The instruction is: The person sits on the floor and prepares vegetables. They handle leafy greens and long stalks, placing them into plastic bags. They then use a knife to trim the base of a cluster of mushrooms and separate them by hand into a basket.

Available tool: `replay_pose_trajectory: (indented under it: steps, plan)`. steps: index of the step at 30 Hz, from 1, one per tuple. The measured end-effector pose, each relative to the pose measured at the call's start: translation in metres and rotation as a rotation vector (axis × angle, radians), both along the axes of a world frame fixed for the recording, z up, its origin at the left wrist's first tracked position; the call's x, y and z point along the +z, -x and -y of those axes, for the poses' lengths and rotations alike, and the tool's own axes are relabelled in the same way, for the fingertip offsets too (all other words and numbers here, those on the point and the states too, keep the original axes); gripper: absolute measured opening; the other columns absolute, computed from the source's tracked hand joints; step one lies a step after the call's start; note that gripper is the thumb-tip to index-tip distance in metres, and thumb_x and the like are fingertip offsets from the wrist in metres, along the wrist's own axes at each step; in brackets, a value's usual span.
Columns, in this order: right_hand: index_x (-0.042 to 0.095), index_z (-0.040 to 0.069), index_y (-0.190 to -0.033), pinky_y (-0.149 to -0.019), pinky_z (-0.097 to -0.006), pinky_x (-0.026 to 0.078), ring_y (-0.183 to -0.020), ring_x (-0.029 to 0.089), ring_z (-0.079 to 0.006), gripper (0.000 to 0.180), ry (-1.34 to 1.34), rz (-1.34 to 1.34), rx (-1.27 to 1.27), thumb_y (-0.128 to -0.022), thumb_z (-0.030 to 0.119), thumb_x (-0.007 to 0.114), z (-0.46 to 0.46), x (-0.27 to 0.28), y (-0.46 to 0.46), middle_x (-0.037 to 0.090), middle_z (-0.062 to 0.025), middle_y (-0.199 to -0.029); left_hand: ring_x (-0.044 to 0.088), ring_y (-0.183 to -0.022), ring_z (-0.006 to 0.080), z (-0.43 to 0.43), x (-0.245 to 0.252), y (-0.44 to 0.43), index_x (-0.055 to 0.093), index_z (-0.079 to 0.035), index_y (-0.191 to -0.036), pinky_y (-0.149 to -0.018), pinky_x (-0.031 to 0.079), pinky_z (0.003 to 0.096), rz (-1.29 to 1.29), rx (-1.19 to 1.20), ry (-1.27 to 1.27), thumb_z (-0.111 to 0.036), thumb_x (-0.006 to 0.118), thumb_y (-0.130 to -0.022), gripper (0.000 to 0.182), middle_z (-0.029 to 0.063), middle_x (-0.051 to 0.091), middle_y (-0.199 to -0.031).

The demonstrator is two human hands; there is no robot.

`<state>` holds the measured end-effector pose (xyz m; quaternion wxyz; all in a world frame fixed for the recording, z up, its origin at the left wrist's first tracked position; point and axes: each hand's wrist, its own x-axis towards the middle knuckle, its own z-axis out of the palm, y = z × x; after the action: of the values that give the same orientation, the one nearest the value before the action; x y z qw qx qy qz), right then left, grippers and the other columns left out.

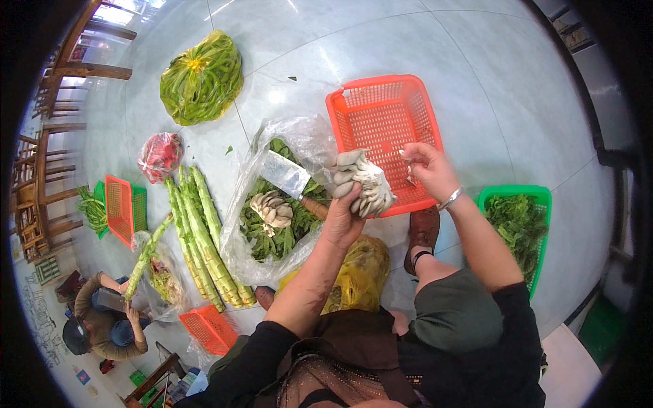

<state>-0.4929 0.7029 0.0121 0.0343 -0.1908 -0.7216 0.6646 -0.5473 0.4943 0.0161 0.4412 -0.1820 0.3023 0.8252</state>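
Note:
My left hand (347,214) grips a cluster of grey oyster mushrooms (363,183), its pale stems turned to the right. Over the red plastic basket (380,117), my right hand (431,168) has its fingers curled. A small white bit shows at the fingertips, but whether they pinch something is unclear. Only small scraps show in the basket. To the left, an opened clear plastic bag (235,255) holds leafy greens (306,234). On the greens rest a second oyster mushroom cluster (272,209) and a cleaver (285,174) with a wooden handle.
Thick celtuce stems (204,239) lie left of the bag. Beyond are a yellow bag of green peppers (204,79) and a bag of red vegetables (160,155). A green basket of leaves (518,224) stands right; a yellow bag (362,270) sits between my legs. Another person (97,316) holds a celtuce stem.

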Motion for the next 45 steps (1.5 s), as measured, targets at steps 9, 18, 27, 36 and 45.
replay_pose_trajectory:
  steps: [9, 18, 27, 36, 45]
  plan:
    - [0.064, -0.001, -0.090, -0.066, -0.0247, 0.049, -0.075, 0.060, -0.0082, 0.016, 0.106, 0.025, 0.064, -0.083, 0.014, 0.065, 0.029, 0.045, 0.004, 0.065, -0.0040, -0.081, 0.051, -0.106, 0.0164, -0.007, 0.010, -0.004, 0.043, -0.008, -0.126, -0.090, 0.042, 0.0335, -0.350, -0.153, 0.061, -0.018, 0.062, -0.084, 0.047, 0.0027, 0.053, -0.116]
    - [0.064, 0.006, -0.093, -0.062, -0.0281, 0.049, -0.073, 0.061, -0.0180, 0.014, -0.295, -0.164, 0.075, -0.080, 0.012, 0.065, 0.036, 0.060, 0.001, 0.060, -0.0078, -0.085, 0.053, -0.106, 0.0184, 0.000, -0.003, -0.004, 0.045, -0.007, -0.124, -0.089, 0.045, 0.0357, -0.222, -0.087, 0.011, -0.027, 0.058, -0.090, 0.042, 0.0047, 0.054, -0.117]
    - [0.063, 0.015, -0.098, -0.062, -0.0374, 0.050, -0.080, 0.058, -0.0252, 0.026, -0.763, -0.224, 0.394, -0.073, 0.014, 0.068, 0.044, 0.066, 0.001, 0.053, -0.0055, -0.087, 0.056, -0.102, 0.0183, 0.007, -0.011, -0.001, 0.047, -0.007, -0.122, -0.087, 0.046, 0.0348, -0.240, -0.166, 0.054, -0.031, 0.060, -0.088, 0.043, 0.0041, 0.056, -0.114]
    - [0.053, 0.004, -0.086, -0.067, -0.0316, 0.049, -0.077, 0.058, -0.0241, 0.012, -0.434, -0.178, 0.200, -0.077, 0.001, 0.060, 0.042, 0.051, -0.002, 0.055, -0.0080, -0.086, 0.054, -0.107, 0.0178, 0.006, -0.010, -0.001, 0.047, -0.010, -0.124, -0.090, 0.044, 0.0353, -0.022, -0.133, 0.038, -0.040, 0.058, -0.088, 0.048, 0.0029, 0.056, -0.117]
    - [0.060, 0.005, -0.090, -0.070, -0.0340, 0.049, -0.083, 0.058, -0.0252, 0.013, -0.646, -0.286, 0.130, -0.077, 0.001, 0.061, 0.033, 0.050, 0.007, 0.056, -0.0088, -0.084, 0.054, -0.106, 0.0170, 0.008, -0.021, 0.009, 0.047, -0.010, -0.122, -0.092, 0.044, 0.0361, -0.140, -0.067, 0.121, -0.036, 0.058, -0.089, 0.043, 0.0024, 0.055, -0.116]
